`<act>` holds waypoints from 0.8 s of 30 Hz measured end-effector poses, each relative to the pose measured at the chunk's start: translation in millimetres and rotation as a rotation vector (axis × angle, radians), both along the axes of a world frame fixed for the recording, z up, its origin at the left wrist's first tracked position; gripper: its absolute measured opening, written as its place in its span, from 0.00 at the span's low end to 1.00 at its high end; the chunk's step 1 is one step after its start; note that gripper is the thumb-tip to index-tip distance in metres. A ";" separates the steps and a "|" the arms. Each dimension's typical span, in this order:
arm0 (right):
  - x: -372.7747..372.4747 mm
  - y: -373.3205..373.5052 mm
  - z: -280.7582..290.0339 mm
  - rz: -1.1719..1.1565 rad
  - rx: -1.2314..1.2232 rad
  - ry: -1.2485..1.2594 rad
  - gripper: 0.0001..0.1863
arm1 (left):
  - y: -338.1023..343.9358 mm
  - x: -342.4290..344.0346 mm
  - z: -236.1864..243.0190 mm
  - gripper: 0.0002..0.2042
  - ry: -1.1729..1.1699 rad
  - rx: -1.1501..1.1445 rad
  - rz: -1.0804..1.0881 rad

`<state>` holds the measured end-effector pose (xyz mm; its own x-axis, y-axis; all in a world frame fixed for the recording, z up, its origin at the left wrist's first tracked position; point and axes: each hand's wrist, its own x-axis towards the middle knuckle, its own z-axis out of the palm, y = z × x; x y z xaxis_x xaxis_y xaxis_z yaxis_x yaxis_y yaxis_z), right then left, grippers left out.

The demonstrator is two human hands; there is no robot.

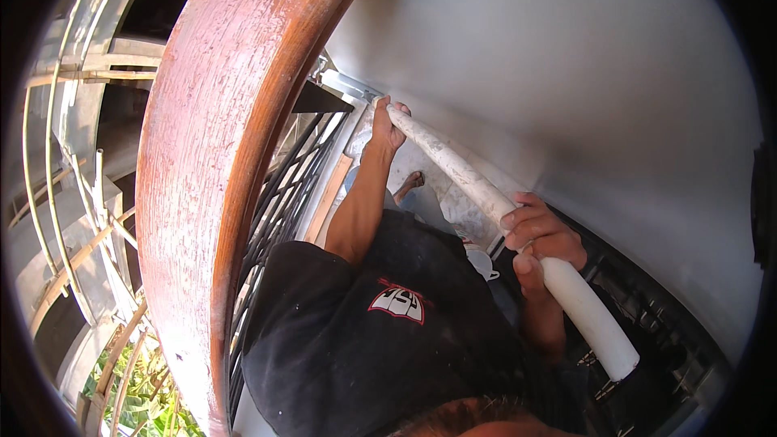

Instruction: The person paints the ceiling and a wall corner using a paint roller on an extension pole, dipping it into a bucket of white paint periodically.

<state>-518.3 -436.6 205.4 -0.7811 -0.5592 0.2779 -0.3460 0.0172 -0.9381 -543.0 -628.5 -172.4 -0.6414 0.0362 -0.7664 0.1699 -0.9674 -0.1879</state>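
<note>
A long white pipe with greyish smears slants across the view, from the upper middle to the lower right. Near its far end, my left hand has its fingers closed round it. My right hand grips the same pipe lower down, thumb and fingers wrapped about it, with the cleaner near end sticking out beyond. Just past my left hand is a grey, metal-looking piece with a white part at its tip. How this piece joins the pipe is hidden by my left hand.
A thick reddish-brown handrail curves along my left, above black railing bars. A smooth grey wall rises on the right. Below are a sandalled foot and a white container. Bamboo poles stand beyond the railing.
</note>
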 end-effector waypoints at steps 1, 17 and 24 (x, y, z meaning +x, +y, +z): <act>-1.6 1.8 15.9 0.014 -0.001 0.006 0.12 | 3.7 1.9 17.7 0.10 0.016 0.003 -0.005; -9.9 25.5 60.9 -0.035 -0.052 0.158 0.13 | 26.0 8.0 99.2 0.13 0.104 -0.043 -0.091; -7.6 25.2 48.6 -0.117 -0.138 0.182 0.13 | 21.9 4.5 95.0 0.16 0.208 -0.028 -0.078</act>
<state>-525.9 -411.5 254.0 -0.7683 -0.4148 0.4875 -0.5129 -0.0565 -0.8566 -538.5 -606.6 -77.5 -0.7815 0.0725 -0.6197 0.0549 -0.9814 -0.1842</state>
